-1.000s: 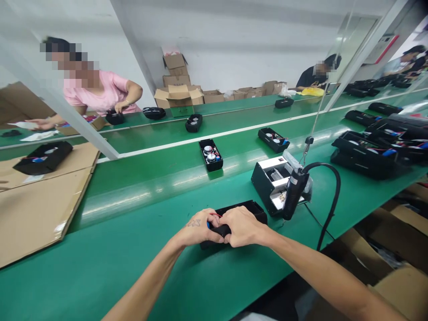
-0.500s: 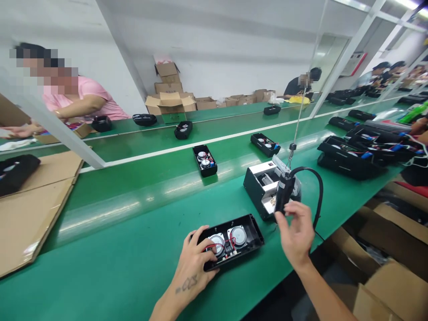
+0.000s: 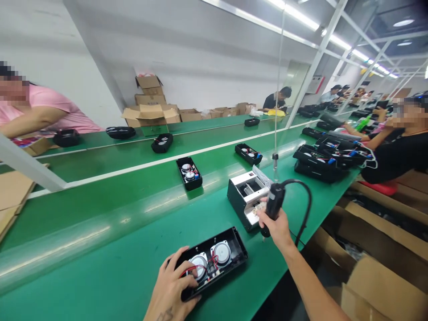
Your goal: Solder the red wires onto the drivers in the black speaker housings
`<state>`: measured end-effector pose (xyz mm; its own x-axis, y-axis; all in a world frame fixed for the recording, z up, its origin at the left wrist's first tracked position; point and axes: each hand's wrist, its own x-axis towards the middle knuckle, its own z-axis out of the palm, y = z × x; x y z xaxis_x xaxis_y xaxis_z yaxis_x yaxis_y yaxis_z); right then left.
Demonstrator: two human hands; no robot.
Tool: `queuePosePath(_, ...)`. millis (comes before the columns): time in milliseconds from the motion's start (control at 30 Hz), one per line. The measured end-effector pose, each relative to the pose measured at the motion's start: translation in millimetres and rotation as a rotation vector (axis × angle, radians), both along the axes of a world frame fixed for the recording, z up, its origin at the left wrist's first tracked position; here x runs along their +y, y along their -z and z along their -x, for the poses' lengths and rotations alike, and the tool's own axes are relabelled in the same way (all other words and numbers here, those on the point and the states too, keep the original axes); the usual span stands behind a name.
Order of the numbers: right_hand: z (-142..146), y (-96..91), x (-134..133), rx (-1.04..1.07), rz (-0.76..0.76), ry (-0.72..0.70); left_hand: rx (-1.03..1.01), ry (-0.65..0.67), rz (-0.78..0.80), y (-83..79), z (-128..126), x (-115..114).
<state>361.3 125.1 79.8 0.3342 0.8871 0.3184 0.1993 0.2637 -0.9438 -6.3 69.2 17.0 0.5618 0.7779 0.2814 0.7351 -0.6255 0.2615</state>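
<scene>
Fingers of the left hand [image 3: 170,285] curl over the near edge of an open, rectangular black plastic speaker housing [image 3: 234,240], gripping it with the fingertips resting on one of two round silver speaker drivers [image 3: 221,253]. Thin red wires [image 3: 197,268] loop between the drivers inside the housing, which lies on a flat green conveyor surface [image 3: 100,276] at about 6 o'clock from the centre of view. The fingers of the right hand [image 3: 276,229] are clenched around a black electric screwdriver [image 3: 274,207], which tilts with its tip pointing down and trails a curved black cord [image 3: 309,209]. That hand is just beside a boxy white-and-black screw feeder [image 3: 247,198], at about 1 o'clock from the housing. A second open black housing [image 3: 189,174] with silver drivers sits farther along the surface at about 12 o'clock, and a pile of wired black housings [image 3: 321,162] lies at about 2 o'clock. A co-worker in a black top [image 3: 397,154] sits at about 2 o'clock, working with both arms raised over the housings. Beyond a white-framed partition, a co-worker in a pink top [image 3: 36,104] leans over a parallel belt at about 10 o'clock, and brown cardboard boxes [image 3: 147,113] stand against the far wall.
</scene>
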Motion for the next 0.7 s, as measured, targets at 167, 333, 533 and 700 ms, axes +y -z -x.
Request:
queuePosePath(167,-20,-32.4,13,0.021,-0.178,0.160,0.001,-0.017,-0.030,2.1,-5,3)
queuePosePath(333,-15,-39.6,32,-0.044,-0.170,0.148,-0.045,-0.065,-0.052,2.6,-20,0)
queuePosePath(533,2,-45.0,17,-0.078,-0.041,-0.052,-0.062,-0.106,0.017,4.0,-24,-2)
queuePosePath(700,55,-43.7,-30,0.206,-0.078,-0.422,-0.094,-0.162,0.158,-11.1,-37,-9)
